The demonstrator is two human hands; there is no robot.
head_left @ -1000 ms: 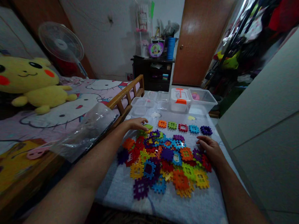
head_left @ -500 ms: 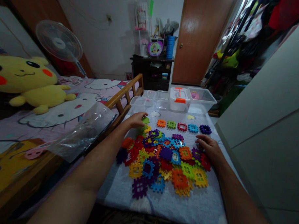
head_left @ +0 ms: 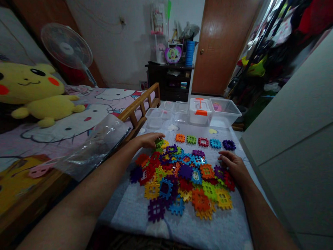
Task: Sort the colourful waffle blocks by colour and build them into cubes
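Head view. Two bare hands, mine, are over a cloth-covered surface [head_left: 137, 221] carrying a loose pile of notched plastic tiles [head_left: 186, 171]: purple, red, orange, yellow, green and blue, many overlapping, most with window-like openings.

Left hand [head_left: 150, 140]: at the far left edge of the pile, over a green tile [head_left: 159, 143], one finger extended past it. Fingers meet the tile in the picture, but whether they grip it I cannot tell. A yellow tile [head_left: 164, 144] lies just beside.

Right hand [head_left: 233, 163]: at the right edge of the pile, palm down, fingers loosely curled and partly open, no tile visible in them. Nearest are a purple tile [head_left: 218, 172] and a red tile [head_left: 229, 181].

Beyond the pile, a spaced row, left to right: orange tile [head_left: 180, 138], light green tile [head_left: 191, 139], crimson tile [head_left: 203, 142], light blue tile [head_left: 215, 143], dark purple tile [head_left: 228, 145]. The last is near my right hand.

Far end of the surface: clear plastic containers [head_left: 154, 120] at left, a lidded box [head_left: 200, 118] with orange fittings, and an open clear bin [head_left: 228, 114] beside it at right.

Left of the surface: wooden rail [head_left: 140, 103], crumpled plastic bag [head_left: 93, 144], and a yellow plush toy [head_left: 49, 107] on the bed [head_left: 100, 114].
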